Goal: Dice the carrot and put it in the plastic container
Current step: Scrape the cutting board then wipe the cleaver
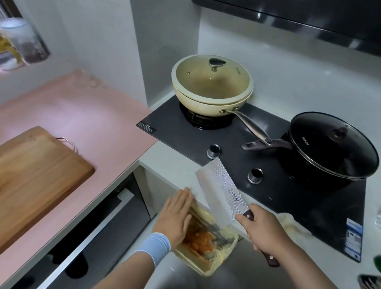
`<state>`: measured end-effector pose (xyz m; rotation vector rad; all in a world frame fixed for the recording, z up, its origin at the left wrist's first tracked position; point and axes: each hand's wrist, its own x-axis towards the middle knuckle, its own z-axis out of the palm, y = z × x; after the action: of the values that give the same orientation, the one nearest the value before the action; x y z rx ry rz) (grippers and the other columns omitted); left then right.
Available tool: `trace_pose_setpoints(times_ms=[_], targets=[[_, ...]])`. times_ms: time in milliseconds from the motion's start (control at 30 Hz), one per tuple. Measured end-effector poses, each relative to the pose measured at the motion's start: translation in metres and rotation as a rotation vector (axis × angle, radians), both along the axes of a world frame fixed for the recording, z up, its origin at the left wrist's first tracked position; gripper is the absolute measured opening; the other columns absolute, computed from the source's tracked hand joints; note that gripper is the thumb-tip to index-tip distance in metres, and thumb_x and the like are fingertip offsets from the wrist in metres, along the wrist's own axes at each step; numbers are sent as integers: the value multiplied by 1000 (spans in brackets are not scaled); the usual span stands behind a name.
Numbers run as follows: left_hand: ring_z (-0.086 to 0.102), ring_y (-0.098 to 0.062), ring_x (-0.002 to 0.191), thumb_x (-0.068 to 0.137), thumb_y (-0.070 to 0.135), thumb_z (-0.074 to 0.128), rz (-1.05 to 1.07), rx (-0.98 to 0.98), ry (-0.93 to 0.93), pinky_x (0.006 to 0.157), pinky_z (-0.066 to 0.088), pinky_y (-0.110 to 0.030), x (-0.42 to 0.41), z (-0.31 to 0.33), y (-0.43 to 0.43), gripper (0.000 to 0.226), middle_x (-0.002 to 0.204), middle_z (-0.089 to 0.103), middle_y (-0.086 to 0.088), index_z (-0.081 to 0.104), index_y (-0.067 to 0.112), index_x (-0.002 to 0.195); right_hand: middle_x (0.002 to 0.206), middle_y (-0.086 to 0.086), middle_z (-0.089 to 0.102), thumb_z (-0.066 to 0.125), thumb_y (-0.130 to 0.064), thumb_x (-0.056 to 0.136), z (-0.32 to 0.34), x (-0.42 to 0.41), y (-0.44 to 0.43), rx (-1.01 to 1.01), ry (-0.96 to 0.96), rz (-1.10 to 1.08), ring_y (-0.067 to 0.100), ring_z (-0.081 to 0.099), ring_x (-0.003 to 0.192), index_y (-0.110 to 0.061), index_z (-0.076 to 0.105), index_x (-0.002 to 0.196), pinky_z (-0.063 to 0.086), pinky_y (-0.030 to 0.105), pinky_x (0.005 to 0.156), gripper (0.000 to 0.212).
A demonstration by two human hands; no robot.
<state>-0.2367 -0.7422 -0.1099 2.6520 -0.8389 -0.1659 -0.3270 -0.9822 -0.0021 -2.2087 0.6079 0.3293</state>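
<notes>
Wooden cutting board (22,172) is at lower left. Bottom centre, the left hand (175,216) is flat, fingers straight and together, right at the left edge of the plastic container (204,264). The diced carrot (197,239) is already in there. I'd guess the bits are light, firm and a bit damp, so they'll stick and roll, and it's easier to sweep them than to pinch them. The right hand (265,231) is wrapped tight round the cleaver (222,193) handle, with the blade tilted over the container.
</notes>
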Motion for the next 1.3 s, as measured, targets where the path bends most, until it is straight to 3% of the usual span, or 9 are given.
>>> trace_pose_setpoints(times_ms=[167, 367, 500, 600, 767, 933, 1033, 1167, 1300], targets=[[37, -19, 132, 95, 15, 41, 335, -434, -144, 114, 25, -34, 21, 48, -3, 42, 143, 46, -1, 47, 18, 136, 67, 0, 52, 69, -25, 87, 6, -3, -2, -46, -69, 146, 13, 56, 53, -20, 44, 81, 42, 31, 53, 26], [50, -15, 103, 85, 10, 37, 417, -709, -239, 92, 30, -24, 46, 87, -10, 31, 108, 61, 2, 59, 14, 106, 75, -12, 64, 65, -32, 79, 10, -2, 2, -534, -262, 514, 13, 58, 69, -36, 50, 89, 44, 30, 60, 18], [56, -16, 97, 87, 18, 35, 393, -552, -127, 93, 42, -36, 53, 92, -5, 32, 102, 65, 8, 64, 23, 100, 59, -10, 56, 73, -11, 62, 4, -2, 4, -756, -334, 679, 17, 48, 48, -31, 43, 76, 38, 27, 58, 38], [57, -16, 111, 92, 23, 36, 200, -315, -87, 101, 41, -33, 49, 90, -4, 36, 120, 65, 7, 63, 28, 116, 52, -8, 48, 79, -7, 52, 3, -2, 3, -875, -294, 777, 16, 32, 40, -30, 30, 73, 30, 26, 57, 58], [5, 0, 146, 104, 41, 24, -406, -8, 188, 118, -1, -22, 10, 85, -36, 51, 159, 10, 18, 16, 34, 154, 49, -8, 41, 78, 2, 42, 5, 5, 7, -949, -329, 815, 18, 30, 37, -28, 32, 68, 24, 27, 57, 62], [-6, -8, 148, 101, 54, 16, -246, 196, 398, 121, -1, -33, 24, 58, -21, 60, 162, -5, 10, 0, 31, 155, 52, -9, 29, 73, 9, 45, 8, 8, 3, -938, -400, 760, 16, 34, 38, -29, 28, 69, 23, 27, 58, 64], [-10, -17, 149, 101, 52, 6, -47, 366, 344, 121, -2, -40, 56, 47, 16, 64, 160, -11, 1, 2, 20, 155, 51, -8, 38, 72, 9, 49, 11, 9, 1, -959, -395, 740, 15, 36, 39, -27, 37, 66, 20, 27, 60, 52], [17, -18, 148, 105, 37, 20, 207, 87, 196, 121, 10, -33, 84, 61, 44, 52, 160, 21, -3, 29, 16, 152, 55, -8, 44, 79, 3, 51, 14, 25, 12, -956, -389, 722, 16, 43, 44, -25, 46, 70, 20, 27, 61, 47], [52, -19, 125, 101, 29, 49, 331, -259, -70, 109, 35, -28, 97, 91, 64, 32, 135, 59, 3, 64, 21, 127, 59, -6, 44, 80, 3, 48, 20, 51, 46, -915, -453, 705, 18, 45, 46, -24, 44, 73, 26, 28, 44, 52]])
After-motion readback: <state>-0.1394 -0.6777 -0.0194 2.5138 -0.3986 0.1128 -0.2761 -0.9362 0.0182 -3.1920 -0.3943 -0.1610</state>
